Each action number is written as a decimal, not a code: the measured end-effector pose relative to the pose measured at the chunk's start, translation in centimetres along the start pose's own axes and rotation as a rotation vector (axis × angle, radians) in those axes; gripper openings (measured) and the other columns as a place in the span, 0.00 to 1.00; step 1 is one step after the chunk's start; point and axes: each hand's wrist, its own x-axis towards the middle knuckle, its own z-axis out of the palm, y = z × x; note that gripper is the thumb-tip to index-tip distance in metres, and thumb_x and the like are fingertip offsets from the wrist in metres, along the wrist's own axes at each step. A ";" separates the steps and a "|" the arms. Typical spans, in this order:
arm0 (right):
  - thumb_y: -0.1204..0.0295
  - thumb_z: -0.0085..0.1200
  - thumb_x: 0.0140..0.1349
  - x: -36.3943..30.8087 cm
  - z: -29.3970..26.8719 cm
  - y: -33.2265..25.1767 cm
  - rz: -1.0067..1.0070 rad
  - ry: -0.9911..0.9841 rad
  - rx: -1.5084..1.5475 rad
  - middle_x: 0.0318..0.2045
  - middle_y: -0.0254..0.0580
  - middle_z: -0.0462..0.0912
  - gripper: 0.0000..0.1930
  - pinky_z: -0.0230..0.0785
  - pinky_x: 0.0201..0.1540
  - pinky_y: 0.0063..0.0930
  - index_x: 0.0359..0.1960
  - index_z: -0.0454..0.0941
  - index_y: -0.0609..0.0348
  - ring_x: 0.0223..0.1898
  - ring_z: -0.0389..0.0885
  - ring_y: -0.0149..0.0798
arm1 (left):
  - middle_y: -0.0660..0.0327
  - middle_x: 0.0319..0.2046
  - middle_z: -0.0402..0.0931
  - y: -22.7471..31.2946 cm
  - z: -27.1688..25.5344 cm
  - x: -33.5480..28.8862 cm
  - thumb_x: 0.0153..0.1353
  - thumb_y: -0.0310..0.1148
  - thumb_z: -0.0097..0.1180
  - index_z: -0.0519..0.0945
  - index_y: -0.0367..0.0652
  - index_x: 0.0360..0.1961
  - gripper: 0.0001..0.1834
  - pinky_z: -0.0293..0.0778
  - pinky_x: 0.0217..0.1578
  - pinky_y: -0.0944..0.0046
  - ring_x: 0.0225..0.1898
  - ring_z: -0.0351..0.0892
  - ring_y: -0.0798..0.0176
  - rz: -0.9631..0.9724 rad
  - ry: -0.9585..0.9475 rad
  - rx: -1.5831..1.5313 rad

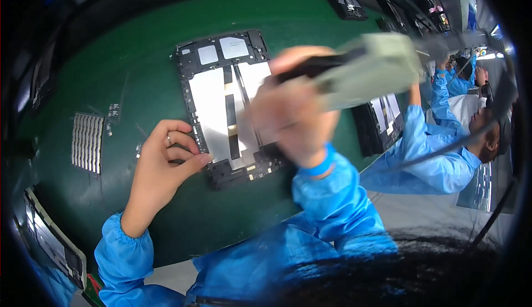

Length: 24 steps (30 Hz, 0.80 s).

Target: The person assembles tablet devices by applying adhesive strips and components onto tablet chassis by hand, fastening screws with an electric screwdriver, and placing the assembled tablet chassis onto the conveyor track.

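On the green surface point(138, 49), a black-framed panel point(208, 107) lay with the left hand point(160, 165) curled at its left edge, pinch unclear. Over its right side, the blurred right hand point(296, 113) gripped a pale object point(374, 74); a loose grip could have dropped it onto the panel.

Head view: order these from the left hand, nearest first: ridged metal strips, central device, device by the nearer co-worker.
1. Central device: against the left hand, on its right.
2. Ridged metal strips: to the hand's left.
3. Device by the nearer co-worker: far right of the picture.
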 end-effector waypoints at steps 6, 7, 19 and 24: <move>0.63 0.50 0.70 2.2 -11.0 -0.1 -0.189 0.290 0.004 0.14 0.29 0.60 0.11 0.57 0.17 0.25 0.45 0.73 0.58 0.12 0.58 0.25 | 0.62 0.35 0.74 0.5 0.4 0.7 0.53 0.19 0.70 0.70 0.37 0.51 0.26 0.75 0.33 0.76 0.33 0.79 0.74 -0.048 0.012 0.033; 0.68 0.53 0.68 2.2 -11.7 0.3 -0.187 0.337 -0.005 0.13 0.31 0.62 0.10 0.59 0.16 0.28 0.44 0.72 0.61 0.12 0.59 0.27 | 0.62 0.35 0.74 0.3 0.4 0.8 0.53 0.18 0.70 0.70 0.36 0.51 0.26 0.75 0.33 0.76 0.33 0.79 0.75 -0.055 0.021 0.028; 0.71 0.57 0.66 2.7 -11.2 2.2 -0.088 0.308 -0.039 0.15 0.33 0.65 0.10 0.60 0.17 0.27 0.43 0.72 0.62 0.13 0.61 0.27 | 0.61 0.35 0.74 0.0 0.2 1.3 0.52 0.13 0.68 0.70 0.36 0.51 0.27 0.76 0.34 0.78 0.33 0.80 0.75 -0.113 0.042 -0.006; 0.71 0.57 0.66 2.2 -11.1 1.7 -0.092 0.320 -0.027 0.15 0.33 0.65 0.09 0.61 0.18 0.27 0.43 0.72 0.62 0.13 0.62 0.27 | 0.61 0.35 0.74 -0.1 0.4 0.7 0.52 0.12 0.68 0.70 0.36 0.51 0.27 0.76 0.35 0.78 0.33 0.80 0.75 -0.079 0.036 -0.008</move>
